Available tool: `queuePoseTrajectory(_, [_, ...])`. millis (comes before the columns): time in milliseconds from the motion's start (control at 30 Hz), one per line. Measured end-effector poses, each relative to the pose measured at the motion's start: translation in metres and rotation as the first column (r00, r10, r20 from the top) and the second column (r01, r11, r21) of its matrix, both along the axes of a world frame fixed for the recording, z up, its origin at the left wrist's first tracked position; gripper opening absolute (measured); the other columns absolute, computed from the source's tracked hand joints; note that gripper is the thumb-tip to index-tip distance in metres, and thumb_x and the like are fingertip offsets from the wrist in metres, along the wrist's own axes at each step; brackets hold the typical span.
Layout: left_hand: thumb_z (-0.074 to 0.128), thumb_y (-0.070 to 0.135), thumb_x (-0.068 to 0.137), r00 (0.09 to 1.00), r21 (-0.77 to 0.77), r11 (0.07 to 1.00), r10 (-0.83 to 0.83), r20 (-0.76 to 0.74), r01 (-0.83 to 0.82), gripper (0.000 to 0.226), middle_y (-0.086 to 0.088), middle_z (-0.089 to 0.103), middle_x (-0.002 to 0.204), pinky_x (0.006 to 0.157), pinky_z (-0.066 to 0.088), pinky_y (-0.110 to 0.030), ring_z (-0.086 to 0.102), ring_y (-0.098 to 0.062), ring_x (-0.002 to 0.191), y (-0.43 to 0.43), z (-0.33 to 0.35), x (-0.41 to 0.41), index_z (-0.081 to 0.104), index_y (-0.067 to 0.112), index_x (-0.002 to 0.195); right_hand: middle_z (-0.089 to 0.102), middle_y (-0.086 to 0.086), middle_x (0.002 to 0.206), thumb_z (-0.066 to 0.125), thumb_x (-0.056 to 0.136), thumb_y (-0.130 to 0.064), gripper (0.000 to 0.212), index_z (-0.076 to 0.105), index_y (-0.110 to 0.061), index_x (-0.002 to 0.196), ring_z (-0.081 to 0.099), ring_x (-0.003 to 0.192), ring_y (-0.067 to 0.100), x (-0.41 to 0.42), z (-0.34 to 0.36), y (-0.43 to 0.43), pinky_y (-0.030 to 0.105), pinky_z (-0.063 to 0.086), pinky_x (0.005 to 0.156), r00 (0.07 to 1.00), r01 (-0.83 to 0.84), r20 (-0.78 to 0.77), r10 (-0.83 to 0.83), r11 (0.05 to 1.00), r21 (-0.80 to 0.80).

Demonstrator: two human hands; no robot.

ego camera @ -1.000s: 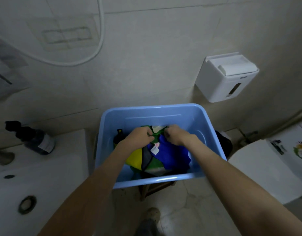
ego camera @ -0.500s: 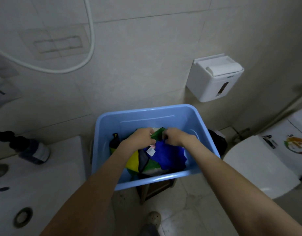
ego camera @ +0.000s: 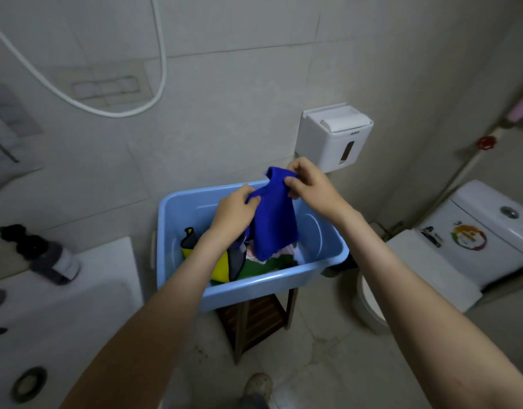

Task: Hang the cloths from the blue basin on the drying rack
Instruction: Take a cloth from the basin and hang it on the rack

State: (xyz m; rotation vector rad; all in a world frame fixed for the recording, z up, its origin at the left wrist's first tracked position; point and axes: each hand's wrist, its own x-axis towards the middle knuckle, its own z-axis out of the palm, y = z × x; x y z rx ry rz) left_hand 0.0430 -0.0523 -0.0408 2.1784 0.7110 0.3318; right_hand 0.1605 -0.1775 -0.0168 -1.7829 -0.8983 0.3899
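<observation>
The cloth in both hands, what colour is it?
The cloth is bright royal blue, plain with no pattern, seen clearly in the head view.

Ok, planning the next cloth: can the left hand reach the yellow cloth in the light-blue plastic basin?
Probably not: the left hand has its grip on the royal-blue cloth; the yellow cloth lies exposed beside its forearm.

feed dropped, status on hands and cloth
Left hand and right hand both grip royal-blue fleecy cloth, its lower end hanging inside light-blue plastic basin; other cloths beneath. Drying rack not in view.
</observation>
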Motion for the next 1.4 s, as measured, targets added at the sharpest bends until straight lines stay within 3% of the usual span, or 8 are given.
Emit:
queuePoseTrajectory(200, [0.05, 0.019, 0.095, 0.987, 0.051, 0.999, -0.003, 0.159, -0.006, 0.014, -0.008, 0.06, 0.079, 0.066, 0.031, -0.032, 0.058, -0.031, 0.086, -0.009, 0.029, -0.025, 0.061, 0.01, 0.095, 0.047, 0.003, 0.094, 0.081, 0.068, -0.014, 0.05, 0.038, -0.021, 0.092, 0.044, 0.084, 0.018, -0.017, 0.006, -0.011, 0.03, 0.039, 0.071, 0.981, 0.049, 0.193, -0.033, 0.996, -0.077])
queuePoseTrajectory(333, [0.049, 0.021, 0.097, 0.984, 0.104, 0.994, -0.056, 0.169, 0.039, 0.018, -0.017, 0.065, 0.09, 0.072, 0.035, -0.033, 0.058, -0.031, 0.089, -0.012, 0.034, -0.034, 0.059, 0.006, 0.096, 0.043, 0.002, 0.087, 0.073, 0.077, -0.013, 0.035, 0.038, -0.016, 0.081, 0.04, 0.085, 0.019, -0.027, 0.011, -0.011, 0.028, 0.029, 0.068, 0.927, 0.145, 0.359, -0.105, 0.986, -0.084])
queuePoseTrajectory(533, [0.059, 0.032, 0.091, 0.961, 0.045, 0.963, -0.26, -0.089, 0.265, 0.022, -0.012, 0.064, 0.095, 0.067, 0.033, -0.029, 0.058, -0.026, 0.094, 0.005, 0.026, -0.036, 0.059, 0.01, 0.097, 0.042, -0.002, 0.064, 0.054, 0.078, 0.001, 0.031, 0.035, -0.018, 0.064, 0.036, 0.064, 0.013, -0.037, 0.026, -0.017, 0.03, 0.029, 0.06, 0.945, 0.185, 0.282, -0.165, 0.982, -0.045])
queuePoseTrajectory(633, [0.058, 0.025, 0.091, 0.923, 0.14, 0.923, -0.327, -0.203, 0.358, 0.02, -0.008, 0.05, 0.077, 0.063, 0.025, -0.03, 0.055, -0.033, 0.094, 0.018, 0.017, -0.03, 0.051, 0.016, 0.074, 0.04, 0.01, 0.064, 0.055, 0.081, -0.003, 0.025, 0.037, -0.002, 0.064, 0.032, 0.068, 0.012, -0.034, 0.033, -0.024, 0.027, 0.027, 0.06, 0.946, 0.242, 0.213, -0.243, 0.97, 0.03])
queuePoseTrajectory(867, [0.048, 0.02, 0.096, 0.96, 0.092, 0.98, -0.192, 0.206, 0.177, 0.03, -0.005, 0.043, 0.058, 0.061, 0.023, -0.034, 0.049, -0.036, 0.072, 0.007, 0.041, -0.003, 0.038, 0.016, 0.068, 0.041, 0.009, 0.058, 0.064, 0.081, -0.003, 0.036, 0.038, -0.017, 0.06, 0.038, 0.066, 0.014, -0.037, 0.051, -0.059, 0.029, 0.028, 0.057, 0.904, 0.403, 0.01, -0.428, 0.858, 0.318])
queuePoseTrajectory(1033, [0.051, 0.017, 0.094, 0.868, 0.084, 0.958, -0.286, 0.407, 0.276, 0.039, 0.002, 0.032, 0.052, 0.054, 0.022, -0.029, 0.03, -0.014, 0.054, -0.039, 0.066, 0.003, 0.029, 0.018, 0.062, 0.061, 0.022, 0.087, 0.059, 0.082, 0.003, 0.026, 0.052, -0.022, 0.084, 0.057, 0.081, 0.022, -0.072, 0.07, -0.117, 0.033, 0.044, 0.07, 0.848, 0.516, -0.094, -0.521, 0.772, 0.372])
queuePoseTrajectory(1133, [0.05, 0.02, 0.093, 0.81, 0.059, 0.917, -0.378, 0.448, 0.395, 0.035, 0.004, 0.029, 0.054, 0.051, 0.026, -0.023, 0.029, -0.009, 0.051, -0.075, 0.073, -0.005, 0.03, 0.016, 0.065, 0.071, 0.003, 0.095, 0.05, 0.088, 0.008, 0.036, 0.061, -0.025, 0.101, 0.063, 0.083, 0.024, -0.103, 0.08, -0.156, 0.035, 0.047, 0.068, 0.821, 0.559, -0.089, -0.564, 0.764, 0.321])
queuePoseTrajectory(1400, [0.049, 0.021, 0.093, 0.714, 0.023, 0.785, -0.574, 0.401, 0.619, 0.037, 0.004, 0.029, 0.055, 0.051, 0.026, -0.022, 0.027, -0.008, 0.054, -0.164, 0.077, -0.068, 0.028, 0.02, 0.063, 0.045, -0.01, 0.05, 0.051, 0.089, 0.001, 0.026, 0.052, -0.017, 0.069, 0.033, 0.044, 0.009, -0.211, 0.073, -0.252, 0.022, 0.022, 0.041, 0.63, 0.771, -0.096, -0.77, 0.607, 0.194])
